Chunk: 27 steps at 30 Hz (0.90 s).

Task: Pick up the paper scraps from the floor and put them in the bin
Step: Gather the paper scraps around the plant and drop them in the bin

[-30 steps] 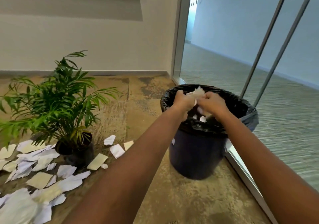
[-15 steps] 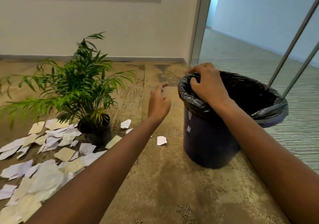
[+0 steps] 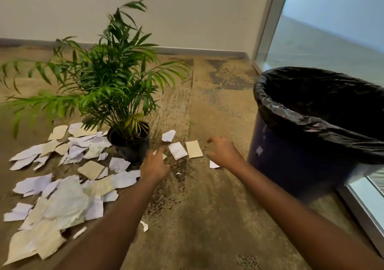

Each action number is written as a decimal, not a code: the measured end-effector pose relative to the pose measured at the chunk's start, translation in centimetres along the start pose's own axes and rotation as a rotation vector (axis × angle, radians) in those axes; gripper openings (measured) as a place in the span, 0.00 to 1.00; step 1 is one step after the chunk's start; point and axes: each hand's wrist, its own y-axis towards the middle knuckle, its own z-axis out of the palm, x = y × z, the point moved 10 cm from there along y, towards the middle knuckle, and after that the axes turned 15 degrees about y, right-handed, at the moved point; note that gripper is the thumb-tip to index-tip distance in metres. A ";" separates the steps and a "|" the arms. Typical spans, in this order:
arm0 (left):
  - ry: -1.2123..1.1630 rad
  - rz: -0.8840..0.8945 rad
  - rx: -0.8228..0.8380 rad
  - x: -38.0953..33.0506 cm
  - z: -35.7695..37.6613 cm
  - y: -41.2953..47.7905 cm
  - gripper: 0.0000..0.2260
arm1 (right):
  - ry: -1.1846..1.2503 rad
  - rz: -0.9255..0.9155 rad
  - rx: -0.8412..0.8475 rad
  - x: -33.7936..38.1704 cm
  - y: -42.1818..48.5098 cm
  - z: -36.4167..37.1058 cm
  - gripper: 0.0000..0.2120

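Several white and tan paper scraps [image 3: 62, 190] lie spread over the carpet at the left. A few more scraps [image 3: 177, 150] sit between my hands, in front of the plant pot. A dark blue bin [image 3: 291, 165] with a black liner stands at the right. My left hand [image 3: 154, 164] hovers low over the floor beside the pot, fingers apart, holding nothing. My right hand [image 3: 223, 152] is just left of the bin, fingers spread and empty, with a small white scrap [image 3: 214, 164] under its wrist.
A potted palm [image 3: 108, 86] in a black pot [image 3: 131, 145] stands among the scraps, its fronds reaching over them. A white wall with a skirting board runs along the back. A glass partition with a metal frame [image 3: 361, 211] lies right of the bin.
Both hands left the bin, where they had dropped paper, and came down to the floor. The right hand let go of the bin rim. The view tilted down and left.
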 end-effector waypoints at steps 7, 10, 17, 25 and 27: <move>0.040 0.161 0.051 -2.2 5.0 1.6 0.21 | 0.181 0.359 -0.049 -9.0 1.5 4.4 0.28; 0.106 0.191 0.025 -3.4 6.2 2.0 0.22 | 0.184 0.420 -0.127 -10.8 1.9 4.4 0.26; 0.427 0.252 -0.172 -5.1 6.0 2.3 0.11 | 0.234 0.329 -0.193 -10.3 3.8 5.1 0.28; 0.360 0.199 -0.332 -2.3 3.9 4.0 0.12 | 0.465 0.189 -0.284 -7.3 5.7 5.5 0.19; 0.332 0.153 -0.361 -0.9 3.0 4.4 0.12 | 0.454 0.132 -0.265 -5.6 6.4 5.7 0.14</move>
